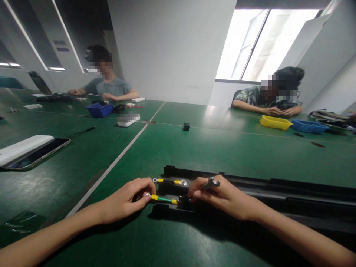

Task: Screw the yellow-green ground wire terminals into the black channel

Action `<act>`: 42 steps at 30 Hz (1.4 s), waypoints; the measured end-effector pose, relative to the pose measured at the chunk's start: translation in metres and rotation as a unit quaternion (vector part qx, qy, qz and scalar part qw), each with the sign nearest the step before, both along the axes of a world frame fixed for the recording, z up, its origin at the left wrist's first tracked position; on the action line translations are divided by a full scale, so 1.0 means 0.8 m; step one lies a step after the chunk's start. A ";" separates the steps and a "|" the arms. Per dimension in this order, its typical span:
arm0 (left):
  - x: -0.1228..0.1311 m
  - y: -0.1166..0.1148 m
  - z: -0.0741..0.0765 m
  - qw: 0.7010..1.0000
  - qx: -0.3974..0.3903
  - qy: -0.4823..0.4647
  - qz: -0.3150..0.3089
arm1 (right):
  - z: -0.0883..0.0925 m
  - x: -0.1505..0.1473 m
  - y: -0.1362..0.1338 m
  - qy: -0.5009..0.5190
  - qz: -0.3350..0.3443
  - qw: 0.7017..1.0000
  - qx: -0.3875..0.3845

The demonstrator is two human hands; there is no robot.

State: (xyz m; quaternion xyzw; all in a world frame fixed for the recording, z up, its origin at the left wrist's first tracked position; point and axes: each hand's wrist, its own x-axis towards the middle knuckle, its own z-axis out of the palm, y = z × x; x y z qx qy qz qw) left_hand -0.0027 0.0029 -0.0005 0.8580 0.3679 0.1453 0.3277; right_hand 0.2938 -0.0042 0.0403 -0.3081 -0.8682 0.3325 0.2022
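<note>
Left hand (133, 198): thumb and fingers pinched at the left end of the green wire.
Right hand (225, 196): fingers curled closed around a wrench (213, 183).
Green wire (165, 199): left end of the black channel (250, 185), near side.
Risk: a slack left pinch could let the wire twist; a tilted wrench might slip.
Table (155, 148): green, pale-seamed.
Room: white wall (169, 48), window (256, 44) far right.

A smooth green tabletop (236, 152) spans the middle and lower frame, crossed by a pale straight seam (119, 158) running diagonally left of centre. A plain whitish-grey wall (167, 48) rises at upper centre. At upper right, a wide dark-barred window (241, 48) glows bright white. Dark grey panels (41, 26) with thin white strips slant across the upper left.
</note>
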 end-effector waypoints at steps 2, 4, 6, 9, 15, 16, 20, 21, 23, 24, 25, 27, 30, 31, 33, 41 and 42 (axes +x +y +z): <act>0.000 0.000 0.000 1.000 0.001 -0.001 -0.002 | 0.000 0.000 0.000 -0.002 -0.001 1.000 0.002; 0.000 -0.001 0.001 1.000 0.002 -0.005 -0.001 | -0.001 0.001 0.000 -0.002 0.001 1.000 -0.002; 0.000 -0.001 0.002 1.000 0.001 -0.006 0.002 | -0.002 0.002 0.000 0.001 0.005 1.000 -0.003; 0.000 -0.002 0.003 1.000 0.001 -0.004 0.004 | -0.003 0.003 0.001 0.003 0.006 1.000 -0.005; 0.000 -0.001 0.001 1.000 0.002 -0.002 0.004 | -0.001 0.002 0.000 0.001 0.009 1.000 -0.016; -0.001 -0.001 0.001 1.000 0.002 -0.004 0.003 | 0.000 0.002 0.000 0.002 0.009 1.000 -0.015; -0.001 -0.002 0.001 1.000 0.000 -0.001 0.003 | -0.002 0.003 0.001 0.006 0.009 1.000 -0.010; -0.001 -0.003 0.002 1.000 0.000 0.000 0.003 | -0.003 0.003 0.002 0.004 0.009 1.000 -0.008; 0.000 -0.003 0.002 1.000 0.003 -0.001 0.002 | -0.003 0.003 0.002 -0.002 0.010 1.000 -0.005; 0.000 -0.002 0.003 1.000 0.004 -0.001 0.002 | -0.003 0.003 0.002 -0.005 0.012 1.000 -0.004; 0.001 -0.002 0.003 1.000 0.004 -0.001 0.002 | -0.002 0.003 0.002 -0.007 0.014 1.000 -0.004; 0.001 -0.001 0.003 1.000 0.003 -0.002 0.002 | 0.000 0.003 0.002 -0.013 0.017 1.000 -0.004; 0.000 0.000 0.002 1.000 0.001 -0.002 0.000 | 0.001 0.003 0.002 -0.014 0.020 1.000 -0.006; -0.001 0.000 0.002 1.000 0.002 -0.003 -0.001 | 0.001 0.003 0.002 -0.015 0.021 1.000 -0.008; -0.002 0.000 0.000 1.000 0.002 -0.004 -0.001 | 0.001 0.003 0.003 -0.014 0.020 1.000 -0.013; 0.001 0.001 0.000 1.000 -0.001 -0.007 0.002 | 0.000 0.001 0.001 0.016 0.022 0.998 -0.056; 0.001 0.001 0.001 1.000 -0.003 -0.007 0.000 | 0.000 0.001 0.000 0.025 0.016 0.997 -0.069</act>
